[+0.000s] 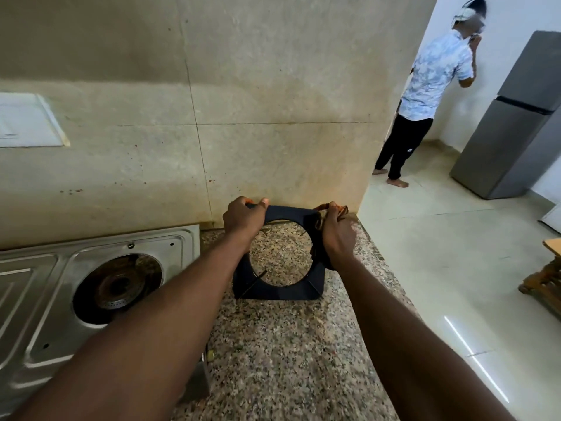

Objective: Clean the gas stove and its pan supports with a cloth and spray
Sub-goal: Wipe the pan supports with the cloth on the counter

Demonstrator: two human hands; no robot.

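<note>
Carefully, I held 1 pan support up on the counter, both hands on it.

My worry was a slip: the black square metal pan support [279, 292] seemed to stand on its near edge only, so a hard rub could skid it across the speckled granite countertop [288, 360] or knock it into the beige wall behind. Its thin prongs might also snag the cloth. My left hand [244, 218] curled round the top left corner. My right hand [338, 235] pinched the dark, orange-edged cloth [322, 207] against the right side. The support sat just right of the stainless steel gas stove [36, 299], whose bare burner [117, 288] looked grimy. The frame looked matt and dark, with a large round opening.
</note>
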